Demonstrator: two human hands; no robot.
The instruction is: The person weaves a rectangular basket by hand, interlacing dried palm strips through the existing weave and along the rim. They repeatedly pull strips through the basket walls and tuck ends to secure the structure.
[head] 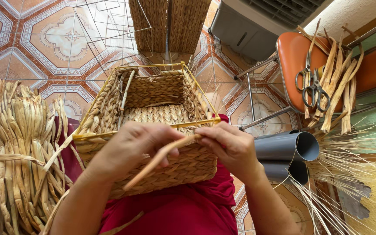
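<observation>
Head view looked down on a rectangular woven basket (153, 126) that rested on the person's lap, over red cloth (188, 209). Its four walls and floor were already plaited in pale straw rope around a yellow wire frame (196, 123), so most of the body seemed done. The near rim looked like the part in hand: there the yellow wire was bare between the two hands, which suggested the top edge had yet to be bound. The left hand (131, 146) lay curled over the near wall, its grip closed around a flat straw strand (162, 159) that ran slantwise down across the basket's front. The right hand (229, 146) pinched the upper end of that strand between thumb and fingers at the rim. A bundle of dried straw (18, 161) stood at the left, on the tiled floor (31, 39). Scissors (312, 85) lay with more strips on an orange chair (294, 54) at the right, and grey pipes (286, 148) lay below it
</observation>
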